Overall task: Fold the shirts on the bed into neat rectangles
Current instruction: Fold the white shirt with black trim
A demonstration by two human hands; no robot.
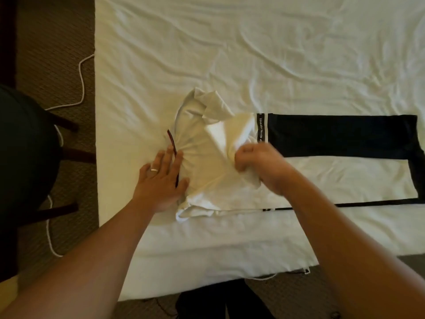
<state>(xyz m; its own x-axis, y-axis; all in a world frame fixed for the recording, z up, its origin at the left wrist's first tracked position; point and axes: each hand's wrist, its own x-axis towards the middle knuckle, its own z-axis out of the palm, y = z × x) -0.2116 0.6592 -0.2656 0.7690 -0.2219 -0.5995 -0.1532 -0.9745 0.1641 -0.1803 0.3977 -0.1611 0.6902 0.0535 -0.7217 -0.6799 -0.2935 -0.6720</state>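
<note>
White shirt (207,171) lies bunched near the bed (276,54) front edge. Left hand (161,183) presses flat, fingers straight; right hand (255,162) fingers curled, pinching cloth. Soft, light, limp: likely best gripped at hems.

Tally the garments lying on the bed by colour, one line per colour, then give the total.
White: 1, the white shirt, pressed by the left hand and gripped by the right hand.
Dark: 1, the dark garment with a lettered band.
Total: 2
</note>
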